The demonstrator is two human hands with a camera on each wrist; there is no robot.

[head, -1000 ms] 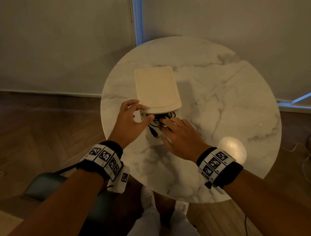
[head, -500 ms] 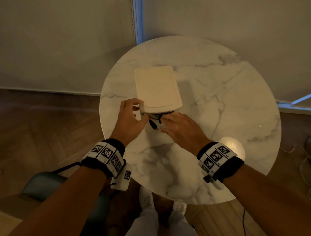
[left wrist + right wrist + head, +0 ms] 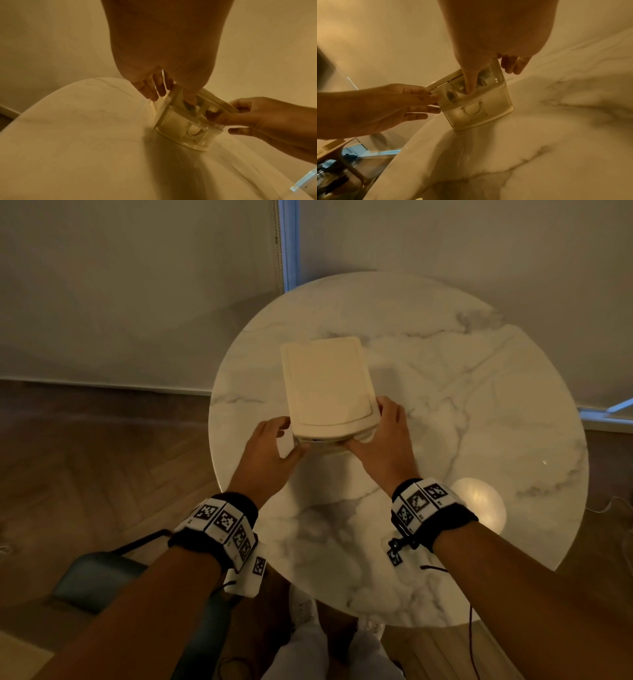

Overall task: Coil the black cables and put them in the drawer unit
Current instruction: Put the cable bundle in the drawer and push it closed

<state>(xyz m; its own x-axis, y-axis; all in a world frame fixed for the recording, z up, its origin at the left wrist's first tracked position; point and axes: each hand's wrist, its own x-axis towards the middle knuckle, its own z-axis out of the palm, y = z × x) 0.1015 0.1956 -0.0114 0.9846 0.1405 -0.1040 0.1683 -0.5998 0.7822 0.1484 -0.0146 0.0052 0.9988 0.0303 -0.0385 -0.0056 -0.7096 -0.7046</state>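
Note:
The cream drawer unit (image 3: 329, 385) stands on the round marble table (image 3: 462, 412), front towards me, top drawer pushed in. My left hand (image 3: 291, 436) holds its front left corner, thumb on the drawer front, fingers down the left side. At the front right corner, my right hand (image 3: 368, 426) holds it the same way. In the right wrist view my right thumb presses the translucent top drawer (image 3: 471, 86), and dark shapes of the black cables (image 3: 452, 94) show behind it. The lower drawer (image 3: 476, 109), with a curved handle, is closed. No cable lies outside.
A dark green chair (image 3: 96, 580) stands low on the left beside the table. A lamp's bright reflection (image 3: 479, 505) sits on the marble near my right wrist. A thin light cord (image 3: 613, 505) lies on the wood floor at right. Walls close off the far side.
The black cables that stuck out of the open top drawer have gone inside and the drawer has slid shut. Both hands moved from the cables to the unit's front corners.

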